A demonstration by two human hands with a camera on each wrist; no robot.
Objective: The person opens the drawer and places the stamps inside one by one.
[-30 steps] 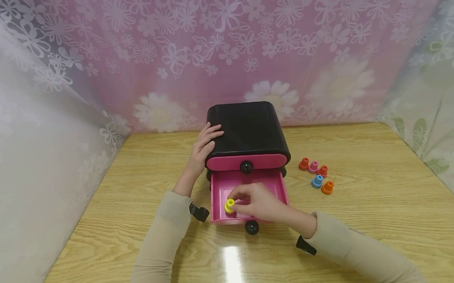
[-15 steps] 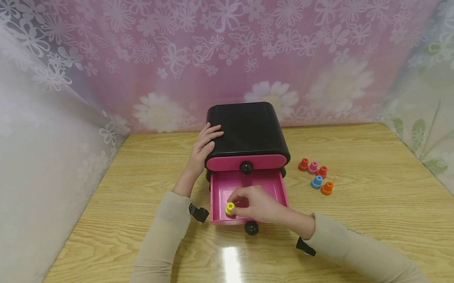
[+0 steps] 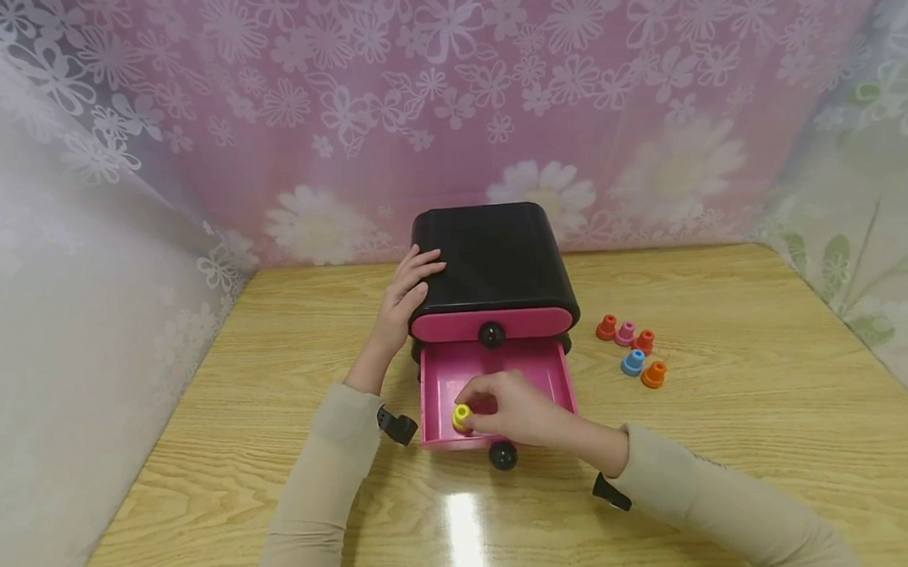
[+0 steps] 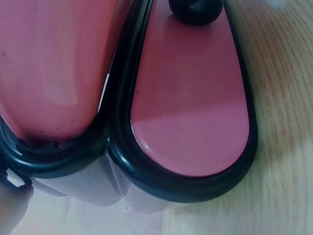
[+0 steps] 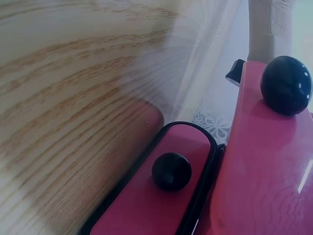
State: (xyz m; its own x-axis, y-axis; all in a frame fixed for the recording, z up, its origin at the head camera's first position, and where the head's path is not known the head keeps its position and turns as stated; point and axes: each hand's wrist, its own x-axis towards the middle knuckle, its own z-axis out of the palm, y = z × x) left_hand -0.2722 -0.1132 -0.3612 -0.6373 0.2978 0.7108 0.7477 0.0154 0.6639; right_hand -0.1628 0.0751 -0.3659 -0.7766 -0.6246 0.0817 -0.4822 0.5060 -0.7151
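Note:
A small black cabinet [image 3: 494,257] with pink drawers stands on the table, one drawer [image 3: 457,363] pulled out below its top drawer. My left hand [image 3: 402,306] rests on the cabinet's left side and top edge, fingers extended; part of it shows at the corner of the left wrist view. Inside the open drawer, near its front left, my right hand [image 3: 522,410] pinches a yellow stepped peg [image 3: 461,417] with a hole in its top, between thumb and forefinger. The right wrist view shows the open drawer's black knob [image 5: 286,85], but neither the peg nor the fingers.
To the right of the cabinet, several similar pegs stand on the wooden table [image 3: 730,441], among them a blue peg [image 3: 633,362] and an orange peg [image 3: 654,375]. A lower closed drawer [image 4: 195,107] shows in the left wrist view. Floral curtains surround the table.
The yellow peg has shifted very slightly toward the drawer's front and stands more upright, with my right hand still at it. My left hand has stayed in place.

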